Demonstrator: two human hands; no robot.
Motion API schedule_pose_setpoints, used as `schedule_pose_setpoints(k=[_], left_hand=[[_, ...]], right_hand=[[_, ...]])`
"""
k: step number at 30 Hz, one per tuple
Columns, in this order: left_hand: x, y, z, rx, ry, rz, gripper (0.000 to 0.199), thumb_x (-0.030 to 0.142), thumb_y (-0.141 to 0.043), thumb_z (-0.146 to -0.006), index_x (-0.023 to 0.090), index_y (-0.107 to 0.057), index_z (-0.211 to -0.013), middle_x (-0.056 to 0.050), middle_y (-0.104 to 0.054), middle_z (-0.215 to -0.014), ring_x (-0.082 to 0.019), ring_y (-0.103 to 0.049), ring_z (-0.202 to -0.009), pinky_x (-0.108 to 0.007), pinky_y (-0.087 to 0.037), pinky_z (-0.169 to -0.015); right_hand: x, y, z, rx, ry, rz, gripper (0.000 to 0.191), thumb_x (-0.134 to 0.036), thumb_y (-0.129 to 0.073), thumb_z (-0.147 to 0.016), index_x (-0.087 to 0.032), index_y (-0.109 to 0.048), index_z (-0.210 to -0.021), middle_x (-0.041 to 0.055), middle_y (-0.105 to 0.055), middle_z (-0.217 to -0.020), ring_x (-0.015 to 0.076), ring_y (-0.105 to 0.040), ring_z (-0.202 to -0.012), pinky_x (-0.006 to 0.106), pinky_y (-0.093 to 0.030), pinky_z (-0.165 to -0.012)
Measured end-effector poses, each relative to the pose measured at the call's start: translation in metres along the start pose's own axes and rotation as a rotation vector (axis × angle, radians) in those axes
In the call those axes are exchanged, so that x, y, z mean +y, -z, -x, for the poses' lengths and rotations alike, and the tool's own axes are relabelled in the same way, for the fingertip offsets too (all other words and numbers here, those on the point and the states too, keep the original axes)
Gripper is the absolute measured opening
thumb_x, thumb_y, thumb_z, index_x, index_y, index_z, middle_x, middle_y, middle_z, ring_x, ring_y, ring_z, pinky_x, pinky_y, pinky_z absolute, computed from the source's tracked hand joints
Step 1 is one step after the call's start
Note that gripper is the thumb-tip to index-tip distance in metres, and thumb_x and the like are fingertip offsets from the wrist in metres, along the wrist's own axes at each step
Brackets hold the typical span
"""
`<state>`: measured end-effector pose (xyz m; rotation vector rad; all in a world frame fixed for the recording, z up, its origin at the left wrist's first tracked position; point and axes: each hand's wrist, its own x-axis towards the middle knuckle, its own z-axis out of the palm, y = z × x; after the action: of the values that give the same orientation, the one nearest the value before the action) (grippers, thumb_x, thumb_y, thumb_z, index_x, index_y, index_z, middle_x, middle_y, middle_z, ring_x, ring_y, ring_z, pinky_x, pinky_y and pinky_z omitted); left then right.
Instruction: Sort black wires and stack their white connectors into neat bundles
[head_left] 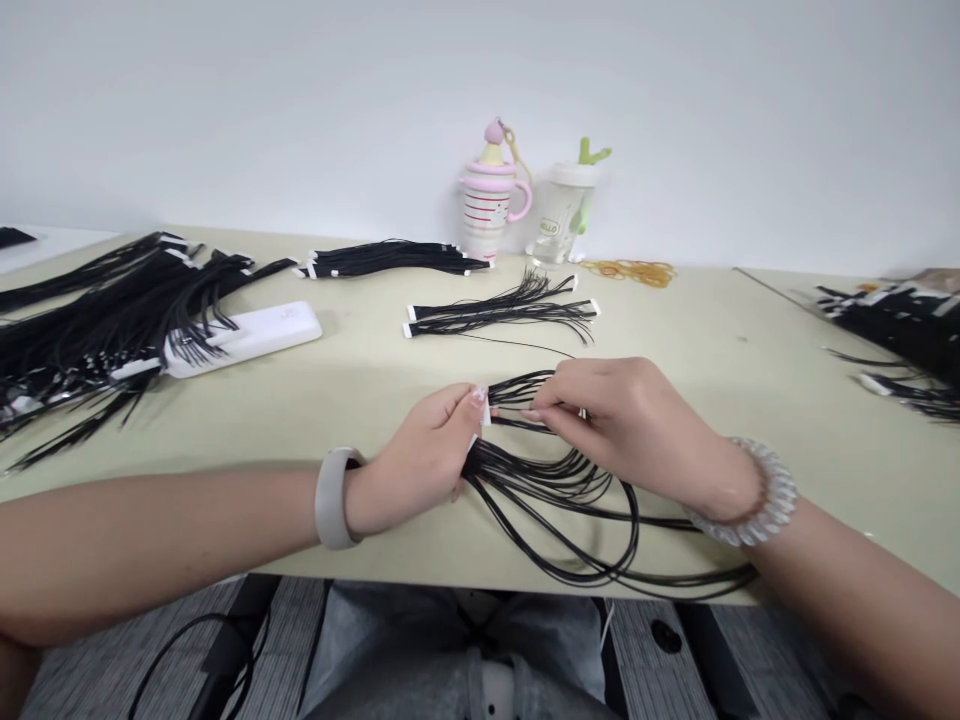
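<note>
My left hand is closed on the white connector ends of a black wire harness, whose wires loop off to the right over the table's front part. One white connector shows at my left thumb tip. My right hand pinches a thin wire just right of that connector, thumb and forefinger together. Behind my hands lie loose black wire bundles with white connectors at their ends.
Piles of black wires lie at the left and right, with a white case beside the left pile. Along the wall are a wire bundle, a pink-and-white cup, a clear cup and yellow rubber bands.
</note>
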<state>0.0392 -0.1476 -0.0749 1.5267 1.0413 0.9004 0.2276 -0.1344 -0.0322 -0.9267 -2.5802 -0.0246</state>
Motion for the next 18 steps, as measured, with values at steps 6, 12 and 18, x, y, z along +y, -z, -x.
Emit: schedule_pose_setpoints(k=[6, 12, 18], left_hand=[[-0.0021, 0.0003, -0.0005, -0.023, 0.006, 0.004, 0.038, 0.046, -0.030, -0.087, 0.018, -0.037, -0.062, 0.007, -0.036, -0.040, -0.006, -0.035, -0.037, -0.018, -0.028, -0.037], [0.0000, 0.0010, -0.0001, -0.038, 0.015, -0.001, 0.038, 0.046, -0.030, -0.087, 0.019, -0.036, -0.061, 0.007, -0.037, -0.040, -0.006, -0.034, -0.037, -0.018, -0.028, -0.037], [0.0008, 0.0007, 0.0005, -0.020, 0.018, -0.009, 0.038, 0.046, -0.031, -0.087, 0.019, -0.037, -0.061, 0.007, -0.037, -0.039, -0.007, -0.035, -0.036, -0.018, -0.029, -0.036]], right_hand=[[-0.0004, -0.0013, 0.0023, 0.005, -0.029, 0.058, 0.019, -0.020, -0.044, -0.084, -0.014, -0.059, -0.074, 0.0020, -0.055, -0.065, 0.0095, -0.048, -0.061, 0.022, -0.034, -0.056], [-0.0005, 0.0006, 0.0009, 0.007, -0.002, 0.084, 0.019, -0.019, -0.044, -0.084, -0.014, -0.058, -0.071, 0.0010, -0.053, -0.063, 0.0094, -0.046, -0.060, 0.023, -0.032, -0.055], [0.0007, 0.0005, 0.0009, 0.022, -0.010, 0.102, 0.019, -0.020, -0.045, -0.084, -0.014, -0.057, -0.071, 0.0008, -0.051, -0.062, 0.0093, -0.044, -0.059, 0.023, -0.031, -0.055]])
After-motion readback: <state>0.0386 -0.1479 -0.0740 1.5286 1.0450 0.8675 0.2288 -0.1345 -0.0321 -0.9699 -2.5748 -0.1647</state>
